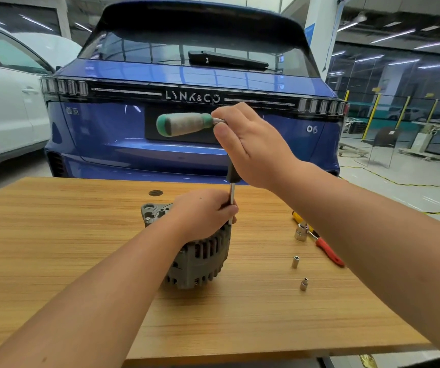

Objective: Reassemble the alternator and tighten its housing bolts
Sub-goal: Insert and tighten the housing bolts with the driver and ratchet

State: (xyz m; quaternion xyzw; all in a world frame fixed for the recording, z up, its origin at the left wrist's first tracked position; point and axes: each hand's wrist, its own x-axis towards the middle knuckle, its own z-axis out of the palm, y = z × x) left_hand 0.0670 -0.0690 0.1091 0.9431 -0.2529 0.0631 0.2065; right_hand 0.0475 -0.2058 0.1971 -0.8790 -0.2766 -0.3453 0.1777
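Alternator (197, 251): stood on the wooden surface (54, 235), near its middle, closer to the far edge than the near one.
Left hand (203, 211): rested on top of the alternator, fingers curled round the lower metal shaft of the tool.
Right hand (248, 144): raised above the alternator, closed round the head of a T-shaped wrench (230, 181) whose shaft is held upright.
Wrench handle (184, 124): green-tipped, pointed out sideways to the left of the right hand.
Right side of the surface: a large socket (301, 231) lies beside a red-handled tool (329, 252); two small sockets (295, 261) (304, 284) are stood nearer the near edge.
Beyond the far edge: a blue car (187, 83) is parked.
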